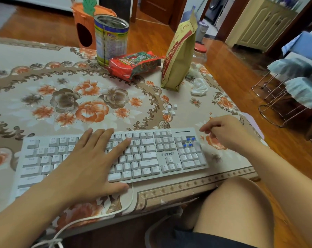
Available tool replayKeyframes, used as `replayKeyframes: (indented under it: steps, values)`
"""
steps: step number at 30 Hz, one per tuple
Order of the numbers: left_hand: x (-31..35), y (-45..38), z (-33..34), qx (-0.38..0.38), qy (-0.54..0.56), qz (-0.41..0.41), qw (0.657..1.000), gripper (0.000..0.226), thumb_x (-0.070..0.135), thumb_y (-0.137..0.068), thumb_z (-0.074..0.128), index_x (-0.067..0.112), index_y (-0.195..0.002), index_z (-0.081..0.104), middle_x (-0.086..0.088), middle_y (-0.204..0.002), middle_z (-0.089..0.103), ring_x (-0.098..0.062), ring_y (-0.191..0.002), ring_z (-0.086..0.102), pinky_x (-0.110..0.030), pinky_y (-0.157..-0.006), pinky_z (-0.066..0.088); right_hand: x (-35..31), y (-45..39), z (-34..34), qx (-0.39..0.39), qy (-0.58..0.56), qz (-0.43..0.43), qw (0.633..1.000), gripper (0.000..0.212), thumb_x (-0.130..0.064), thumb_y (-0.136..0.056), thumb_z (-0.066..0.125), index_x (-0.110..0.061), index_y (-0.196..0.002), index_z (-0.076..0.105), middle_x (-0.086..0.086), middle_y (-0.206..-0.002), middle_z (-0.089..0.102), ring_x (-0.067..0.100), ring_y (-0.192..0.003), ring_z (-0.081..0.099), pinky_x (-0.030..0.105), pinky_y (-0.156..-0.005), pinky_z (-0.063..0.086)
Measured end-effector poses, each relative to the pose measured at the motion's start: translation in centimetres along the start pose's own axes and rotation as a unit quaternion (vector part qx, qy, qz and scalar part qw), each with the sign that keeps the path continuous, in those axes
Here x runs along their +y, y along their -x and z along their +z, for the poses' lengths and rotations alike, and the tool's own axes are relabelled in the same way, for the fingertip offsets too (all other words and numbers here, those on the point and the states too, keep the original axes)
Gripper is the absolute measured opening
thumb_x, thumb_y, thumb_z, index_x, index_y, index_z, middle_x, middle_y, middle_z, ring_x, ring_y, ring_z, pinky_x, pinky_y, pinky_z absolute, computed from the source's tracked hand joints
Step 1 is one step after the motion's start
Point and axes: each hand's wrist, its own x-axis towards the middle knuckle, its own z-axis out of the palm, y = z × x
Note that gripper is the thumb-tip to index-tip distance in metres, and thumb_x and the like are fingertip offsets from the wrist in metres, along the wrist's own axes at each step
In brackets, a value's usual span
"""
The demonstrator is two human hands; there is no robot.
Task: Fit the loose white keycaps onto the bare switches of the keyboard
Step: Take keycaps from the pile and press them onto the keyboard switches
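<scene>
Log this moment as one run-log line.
left hand: flat on white MSI keyboard | right hand: curled, grip contents unclear | blue bare switches: uncapped | loose white keycaps: on tablecloth

light: soft, even indoor | shadows: faint | edges: wide-angle bending | focus: slightly soft

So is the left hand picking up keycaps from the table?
No, the left hand lies flat on the keyboard, while the loose keycaps sit untouched beyond it.
</scene>
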Motion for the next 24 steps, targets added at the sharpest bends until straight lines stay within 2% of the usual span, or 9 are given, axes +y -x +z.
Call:
replayKeyframes:
  steps: [2,5,8,10,12,15,19,21,24]
  values:
    - [-0.1,0.0,0.0,0.001,-0.001,0.001,1.000,0.112,0.102,-0.073,0.025,0.037,-0.164,0.014,-0.023,-0.164,0.030,-0.042,-0.152,0.027,-0.054,-0.122,0.006,0.0,-2.2,0.4,0.013,-0.009,0.001,1.000,0.045,0.008,-0.087,0.043,-0.023,-0.089,0.076,-0.001,-0.089,0.072,0.013,-0.078,0.067,0.030,-0.065,0.054]
    - [0.0,-0.1,-0.1,0.004,-0.004,0.000,1.000,0.111,0.101,-0.074,0.028,0.034,-0.163,0.022,-0.024,-0.160,0.036,-0.043,-0.148,0.034,-0.055,-0.120,0.010,-0.2,-5.2,2.2,-0.012,0.016,-0.031,0.999,0.038,0.003,-0.090,0.051,-0.026,-0.093,0.076,-0.008,-0.094,0.071,0.007,-0.085,0.067,0.025,-0.074,0.054]
    - [0.0,-0.2,0.0,0.002,-0.003,0.002,1.000,0.111,0.100,-0.074,0.030,0.034,-0.163,0.022,-0.025,-0.160,0.036,-0.044,-0.148,0.034,-0.055,-0.120,0.011,-1.3,-7.9,4.8,-0.037,0.061,-0.081,0.994,0.023,-0.008,-0.091,0.062,-0.026,-0.099,0.074,-0.011,-0.102,0.068,0.004,-0.086,0.062,0.018,-0.069,0.046]
    - [-0.1,-0.2,0.0,0.005,-0.007,0.000,1.000,0.112,0.100,-0.074,0.032,0.034,-0.163,0.021,-0.025,-0.160,0.036,-0.044,-0.148,0.036,-0.054,-0.120,0.011,-2.3,-9.6,6.5,-0.018,0.096,-0.118,0.988,0.018,-0.016,-0.091,0.067,-0.025,-0.106,0.074,-0.006,-0.109,0.066,0.012,-0.089,0.062,0.027,-0.077,0.049]
    - [-0.1,-0.2,0.0,0.007,-0.008,-0.001,1.000,0.112,0.100,-0.073,0.034,0.035,-0.163,0.020,-0.024,-0.161,0.035,-0.043,-0.148,0.036,-0.054,-0.120,0.011,-3.3,-10.9,7.6,0.007,0.137,-0.147,0.980,0.021,-0.023,-0.091,0.068,-0.024,-0.112,0.073,-0.002,-0.114,0.066,0.020,-0.101,0.061,0.036,-0.088,0.051]
    - [-0.1,-0.1,0.2,0.012,-0.007,0.002,1.000,0.111,0.100,-0.074,0.035,0.035,-0.163,0.020,-0.024,-0.161,0.035,-0.043,-0.148,0.035,-0.055,-0.119,0.011,-4.6,-12.2,8.6,-0.003,0.209,-0.197,0.958,0.024,-0.015,-0.090,0.066,-0.025,-0.111,0.073,0.004,-0.110,0.069,0.027,-0.104,0.061,0.041,-0.088,0.053]
    - [-0.1,-0.2,0.2,0.018,-0.012,0.002,1.000,0.111,0.099,-0.075,0.035,0.033,-0.163,0.023,-0.025,-0.159,0.038,-0.044,-0.146,0.039,-0.055,-0.118,0.014,-5.2,-12.9,9.4,-0.021,0.273,-0.206,0.939,0.024,-0.008,-0.090,0.062,-0.023,-0.104,0.074,0.005,-0.104,0.068,0.026,-0.096,0.062,0.033,-0.079,0.052]
    - [-0.1,-0.2,0.2,0.019,-0.013,0.002,1.000,0.111,0.099,-0.075,0.035,0.033,-0.163,0.023,-0.025,-0.159,0.038,-0.044,-0.146,0.039,-0.055,-0.118,0.014,-5.5,-12.0,8.8,-0.013,0.241,-0.205,0.949,0.018,-0.014,-0.092,0.063,-0.022,-0.106,0.072,0.001,-0.104,0.067,0.022,-0.097,0.061,0.029,-0.078,0.047]
    - [-0.2,-0.2,0.2,0.021,-0.016,0.004,1.000,0.110,0.099,-0.075,0.035,0.032,-0.163,0.024,-0.025,-0.159,0.038,-0.045,-0.146,0.038,-0.055,-0.118,0.013,-5.6,-8.7,7.0,0.012,0.064,-0.194,0.979,0.010,-0.016,-0.093,0.065,-0.023,-0.099,0.070,-0.007,-0.096,0.067,0.013,-0.085,0.064,0.032,-0.077,0.052]
